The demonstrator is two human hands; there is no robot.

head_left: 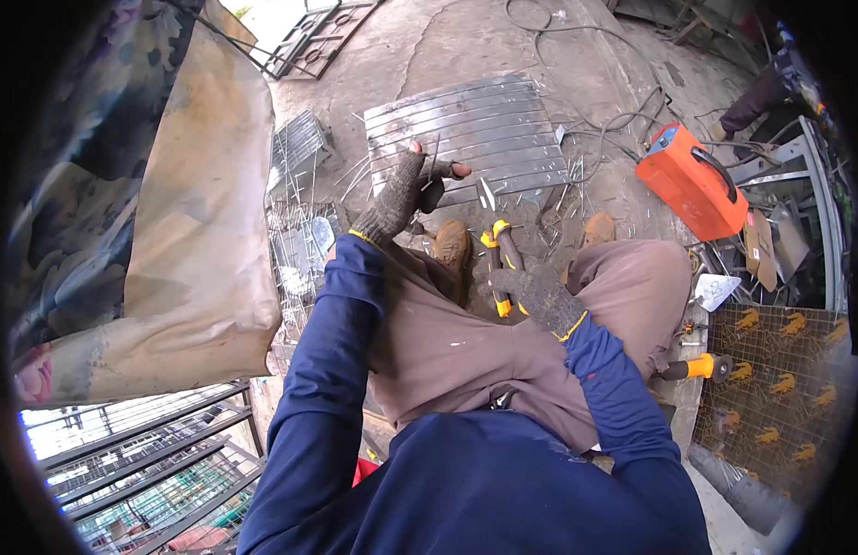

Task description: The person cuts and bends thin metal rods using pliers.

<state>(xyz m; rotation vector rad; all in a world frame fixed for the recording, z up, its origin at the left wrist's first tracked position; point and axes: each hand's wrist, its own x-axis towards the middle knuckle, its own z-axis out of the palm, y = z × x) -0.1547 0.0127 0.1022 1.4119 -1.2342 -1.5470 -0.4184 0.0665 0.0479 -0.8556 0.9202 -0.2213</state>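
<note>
Yellow-and-black cutters (510, 250), gripped at the handles by the curled fingers of the gloved right hand (544, 301), long axis directed forward, blades pointed toward slatted metal panel (466, 129); left hand (396, 202) farther off, fingers partly spread, hold indeterminable; left boot (454, 248) set beside

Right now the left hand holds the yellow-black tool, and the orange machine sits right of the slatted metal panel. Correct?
No, head view: the right hand holds the yellow-black tool. The orange machine is right of the slatted metal panel.
</note>
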